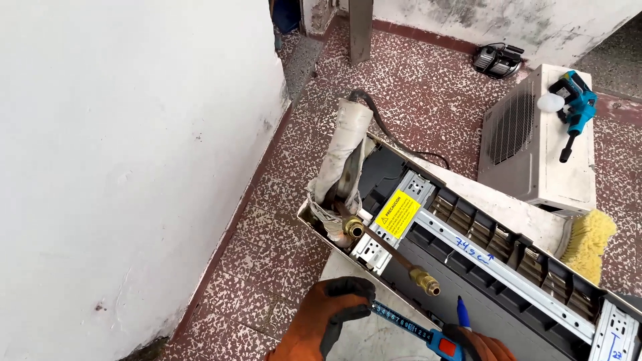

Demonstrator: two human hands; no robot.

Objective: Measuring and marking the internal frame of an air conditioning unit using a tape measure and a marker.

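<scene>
Wall [120, 167], white and stained, fills the left of the view, and a speckled red floor [414, 87] runs along its foot. On that floor lies a long indoor air-conditioner unit [481, 294], back side up, stretching from the middle of the view to the lower right corner. Just beyond it stands a white outdoor unit [535, 140] with a blue power tool [574, 107] resting on top. A pale metal bracket [495, 257] runs along the back of the indoor unit. A cloth-wrapped pipe bundle [344, 150] rises from the unit's near end, and a yellow brush [588, 244] leans at its far side.

Both hands wear orange and black gloves and work at the bottom edge. The left hand [321, 321] is closed, pinching the blade of a tape measure [408, 325] against the unit's edge. The right hand [485, 346] is closed round the blue tape case, and a blue pen [463, 313] points up from the same grip. The blade lies stretched between them, just below a brass fitting [425, 281] on a thin copper pipe.

Measuring along the unit's lower edge looks to be the step in hand. A reading or a pen mark would call for the blade held taut and flat, its end kept fixed under the left fingers, and the pen freed without letting the case slip.
</scene>
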